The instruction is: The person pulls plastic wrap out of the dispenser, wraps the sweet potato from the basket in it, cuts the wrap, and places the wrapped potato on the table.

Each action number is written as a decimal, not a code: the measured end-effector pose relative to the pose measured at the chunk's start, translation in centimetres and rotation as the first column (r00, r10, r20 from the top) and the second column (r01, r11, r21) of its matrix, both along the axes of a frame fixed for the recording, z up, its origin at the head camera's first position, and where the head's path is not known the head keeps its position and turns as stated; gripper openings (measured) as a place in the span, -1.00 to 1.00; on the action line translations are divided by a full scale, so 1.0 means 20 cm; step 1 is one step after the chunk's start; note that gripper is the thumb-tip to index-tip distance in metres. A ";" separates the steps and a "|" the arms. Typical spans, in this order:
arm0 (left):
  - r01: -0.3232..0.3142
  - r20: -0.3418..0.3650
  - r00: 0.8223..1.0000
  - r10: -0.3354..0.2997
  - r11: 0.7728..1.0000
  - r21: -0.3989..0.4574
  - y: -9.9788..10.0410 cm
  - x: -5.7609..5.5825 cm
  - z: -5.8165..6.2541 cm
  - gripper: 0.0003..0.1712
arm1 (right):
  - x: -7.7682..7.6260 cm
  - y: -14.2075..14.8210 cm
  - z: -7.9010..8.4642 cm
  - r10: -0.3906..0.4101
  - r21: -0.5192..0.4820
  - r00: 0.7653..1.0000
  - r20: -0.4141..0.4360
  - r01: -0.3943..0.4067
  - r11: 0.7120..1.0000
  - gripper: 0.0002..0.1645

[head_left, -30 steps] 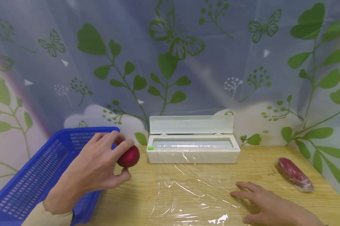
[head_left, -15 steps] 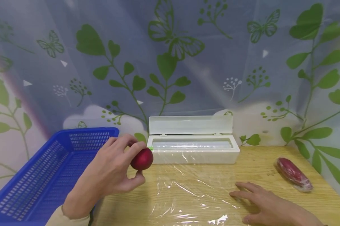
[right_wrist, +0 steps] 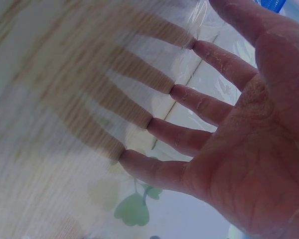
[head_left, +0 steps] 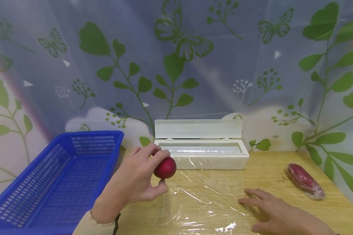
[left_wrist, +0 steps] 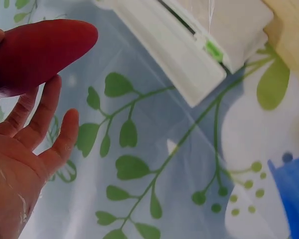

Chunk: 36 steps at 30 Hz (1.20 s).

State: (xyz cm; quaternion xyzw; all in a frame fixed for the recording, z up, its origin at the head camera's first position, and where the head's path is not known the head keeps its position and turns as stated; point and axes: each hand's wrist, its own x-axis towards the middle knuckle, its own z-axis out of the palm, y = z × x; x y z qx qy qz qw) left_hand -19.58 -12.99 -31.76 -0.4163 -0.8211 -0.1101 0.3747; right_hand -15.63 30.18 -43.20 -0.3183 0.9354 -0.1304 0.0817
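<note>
In the head view my left hand [head_left: 138, 176] pinches a smooth, dark red, elongated vegetable [head_left: 165, 167] between thumb and fingers, above the left side of a sheet of cling film [head_left: 203, 199]. The left wrist view shows the vegetable's [left_wrist: 45, 57] long body tapering to a rounded end, with the other fingers [left_wrist: 47, 107] loosely spread beneath. Fingers spread, my right hand [head_left: 279, 212] lies by the film's right edge. In the right wrist view its fingertips [right_wrist: 127, 157] rest on the table surface. The film runs out from a white dispenser box [head_left: 208, 162] with a raised lid.
A blue perforated basket [head_left: 115, 163] stands at the left. At the right lies a dark red, elongated vegetable wrapped in film [head_left: 304, 179]. Behind the wooden table [head_left: 270, 173] hangs a leaf-patterned curtain [head_left: 211, 81].
My left hand has carried the dark red vegetable rightward, from beside the basket to over the film's left side in front of the dispenser. My right hand has stayed put.
</note>
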 end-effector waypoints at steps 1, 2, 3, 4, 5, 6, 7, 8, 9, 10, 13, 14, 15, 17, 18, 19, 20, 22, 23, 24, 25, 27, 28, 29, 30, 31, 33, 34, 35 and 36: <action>0.005 0.007 1.000 -0.005 1.000 0.002 0.01 -0.01 -0.01 -0.33 | 0.00 0.00 0.00 -0.001 0.000 1.000 0.002 0.001 1.000 -0.13; 0.010 0.015 1.000 -0.010 1.000 0.003 0.02 -0.01 -0.03 -0.32 | 0.00 0.00 0.00 0.000 0.004 1.000 -0.004 0.000 1.000 -0.13; 0.014 0.028 1.000 -0.014 1.000 0.003 0.03 -0.02 -0.04 -0.32 | 0.00 0.00 0.00 0.002 0.008 1.000 -0.010 -0.001 1.000 -0.13; 0.017 0.043 0.999 -0.018 1.000 0.001 0.05 -0.02 -0.05 -0.31 | 0.00 0.00 0.00 0.006 0.004 1.000 -0.009 -0.006 1.000 -0.13; 0.019 0.056 0.998 -0.019 1.000 -0.002 0.06 -0.03 -0.07 -0.31 | 0.01 0.00 0.00 0.009 0.004 1.000 -0.012 -0.009 1.000 -0.14; 0.021 0.068 0.997 -0.020 1.000 -0.008 0.07 -0.03 -0.08 -0.30 | 0.01 0.00 0.00 0.008 0.006 1.000 -0.008 -0.007 1.000 -0.14; 0.022 0.082 0.996 -0.021 1.000 -0.014 0.08 -0.03 -0.10 -0.30 | 0.01 -0.01 0.00 0.010 0.005 1.000 -0.010 -0.010 1.000 -0.14; 0.026 0.097 0.995 -0.024 0.999 -0.021 0.10 -0.04 -0.11 -0.30 | 0.01 -0.01 0.00 0.010 0.006 1.000 -0.014 -0.010 1.000 -0.14; 0.030 0.114 0.993 -0.027 0.999 -0.029 0.11 -0.04 -0.12 -0.30 | 0.00 -0.01 0.00 0.011 0.000 1.000 -0.010 -0.011 1.000 -0.15; 0.035 0.133 0.991 -0.029 0.999 -0.039 0.12 -0.04 -0.13 -0.30 | 0.00 -0.01 0.00 0.010 -0.002 1.000 -0.013 -0.010 1.000 -0.15; 0.046 0.203 0.979 -0.033 0.997 -0.061 0.15 -0.05 -0.17 -0.30 | 0.00 -0.02 0.00 0.009 -0.001 0.999 -0.037 -0.009 1.000 -0.16; 0.043 0.226 0.974 -0.026 0.997 -0.070 0.17 -0.05 -0.18 -0.30 | 0.00 -0.02 0.00 0.010 -0.002 0.999 -0.050 -0.010 1.000 -0.16; 0.043 0.256 0.967 -0.022 0.996 -0.077 0.18 -0.05 -0.19 -0.30 | 0.00 -0.02 0.00 0.014 -0.004 0.998 -0.062 -0.015 1.000 -0.16; 0.037 0.310 0.951 -0.005 0.995 -0.096 0.20 -0.06 -0.22 -0.30 | 0.00 -0.02 0.00 0.023 -0.005 0.996 -0.085 -0.023 1.000 -0.17; 0.035 0.335 0.942 0.002 0.994 -0.106 0.21 -0.06 -0.23 -0.31 | 0.01 -0.02 -0.01 0.022 -0.002 0.995 -0.095 -0.022 1.000 -0.17; 0.036 0.357 0.934 0.008 0.993 -0.116 0.22 -0.07 -0.24 -0.32 | 0.01 -0.02 -0.01 0.022 -0.002 0.995 -0.098 -0.022 1.000 -0.17; 0.038 0.375 0.927 0.012 0.991 -0.126 0.23 -0.07 -0.25 -0.33 | 0.01 -0.02 -0.01 0.025 -0.003 0.994 -0.106 -0.025 1.000 -0.17; 0.044 0.399 0.917 0.018 0.988 -0.145 0.26 -0.08 -0.27 -0.35 | 0.00 -0.02 -0.01 0.022 -0.002 0.995 -0.095 -0.022 1.000 -0.17; 0.045 0.401 0.916 0.022 0.987 -0.156 0.27 -0.08 -0.28 -0.36 | 0.00 -0.01 -0.01 0.020 -0.003 0.996 -0.088 -0.021 1.000 -0.17; 0.045 0.405 0.914 0.026 0.985 -0.165 0.28 -0.08 -0.29 -0.37 | 0.00 -0.01 -0.01 0.016 -0.001 0.996 -0.082 -0.016 1.000 -0.17; 0.041 0.408 0.912 0.034 0.984 -0.175 0.30 -0.09 -0.30 -0.36 | 0.00 -0.01 -0.01 0.015 -0.002 0.997 -0.075 -0.015 1.000 -0.17; 0.028 0.411 0.910 0.058 0.979 -0.200 0.32 -0.09 -0.31 -0.37 | 0.00 -0.01 0.00 0.008 -0.002 0.999 -0.052 -0.008 1.000 -0.16; 0.024 0.418 0.906 0.068 0.977 -0.211 0.34 -0.10 -0.31 -0.37 | 0.00 -0.01 0.00 0.002 0.001 0.999 -0.040 -0.002 1.000 -0.16; 0.019 0.423 0.903 0.079 0.975 -0.222 0.35 -0.10 -0.32 -0.37 | 0.00 -0.01 0.00 -0.003 0.001 1.000 -0.024 0.003 1.000 -0.16; 0.016 0.432 0.897 0.089 0.972 -0.233 0.37 -0.11 -0.32 -0.37 | 0.00 -0.01 0.00 -0.010 0.003 1.000 -0.005 0.010 1.000 -0.16; 0.014 0.439 0.893 0.097 0.970 -0.245 0.39 -0.11 -0.32 -0.38 | 0.00 -0.01 0.01 -0.015 0.004 1.000 0.009 0.015 1.000 -0.16; 0.016 0.456 0.883 0.110 0.965 -0.262 0.43 -0.12 -0.33 -0.40 | 0.00 -0.01 0.01 -0.028 0.003 0.998 0.048 0.028 1.000 -0.16; 0.017 0.464 0.878 0.115 0.963 -0.269 0.45 -0.12 -0.33 -0.41 | 0.00 -0.01 0.01 -0.030 0.002 0.998 0.058 0.030 1.000 -0.15; 0.016 0.470 0.874 0.121 0.960 -0.278 0.47 -0.12 -0.34 -0.42 | 0.00 -0.02 0.01 -0.032 -0.001 0.997 0.065 0.032 0.999 -0.15; 0.017 0.477 0.870 0.128 0.958 -0.287 0.49 -0.12 -0.34 -0.43 | 0.00 -0.02 0.01 -0.034 0.000 0.997 0.068 0.034 0.999 -0.15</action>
